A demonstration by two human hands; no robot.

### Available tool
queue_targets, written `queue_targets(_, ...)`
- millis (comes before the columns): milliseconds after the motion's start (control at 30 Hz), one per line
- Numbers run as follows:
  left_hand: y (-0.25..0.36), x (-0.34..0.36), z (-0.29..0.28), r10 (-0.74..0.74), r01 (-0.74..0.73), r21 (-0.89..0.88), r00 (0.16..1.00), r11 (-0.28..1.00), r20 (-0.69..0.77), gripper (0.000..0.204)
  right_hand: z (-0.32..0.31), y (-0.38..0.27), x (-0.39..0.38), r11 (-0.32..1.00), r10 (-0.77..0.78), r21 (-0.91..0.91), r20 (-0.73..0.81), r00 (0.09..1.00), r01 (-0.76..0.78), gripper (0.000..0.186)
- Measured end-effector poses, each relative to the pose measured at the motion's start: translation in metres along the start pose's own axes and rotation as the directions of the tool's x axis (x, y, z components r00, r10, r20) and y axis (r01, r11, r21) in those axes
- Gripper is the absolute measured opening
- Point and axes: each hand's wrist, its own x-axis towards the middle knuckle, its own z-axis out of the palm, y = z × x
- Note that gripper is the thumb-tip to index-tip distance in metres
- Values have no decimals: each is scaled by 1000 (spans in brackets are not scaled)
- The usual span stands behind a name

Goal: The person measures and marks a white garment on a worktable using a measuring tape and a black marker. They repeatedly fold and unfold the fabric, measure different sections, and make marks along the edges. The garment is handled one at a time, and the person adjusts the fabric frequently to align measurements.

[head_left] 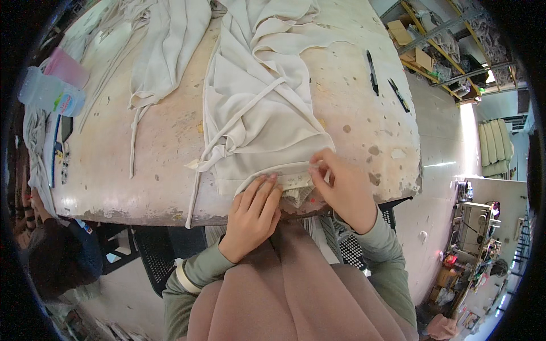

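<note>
A pale cream garment (pixel 267 125) lies spread on the worn table, with a knotted tie (pixel 219 150) at its left side and a long narrow strip crossing it. Along its near edge, a folded hem (pixel 293 179) shows the inside of the cloth. My left hand (pixel 253 210) rests on the left part of this hem, fingers stretched out and flat. At the hem's right end, my right hand (pixel 347 187) has its thumb and forefinger brought together in a pinch. Whatever those fingertips hold is too small to make out.
Another cream piece (pixel 165 57) with a hanging strip lies farther left. Two pens (pixel 372 73) are at the right. A clear plastic cup (pixel 42 88) and a pink cup (pixel 67 67) stand far left. Another person (pixel 54 256) is at the lower left; shelves (pixel 438 45) stand beyond.
</note>
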Motion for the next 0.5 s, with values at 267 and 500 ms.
queue_targets(267,-6,19,1,-195,154,225,965,962,176,66,55,2,81,865,-499,-339,-510,700,370,51)
queue_targets(500,-15,17,-12,-201,191,70,964,979,177,70,18,40,91,775,-491,313,-251,834,550,60)
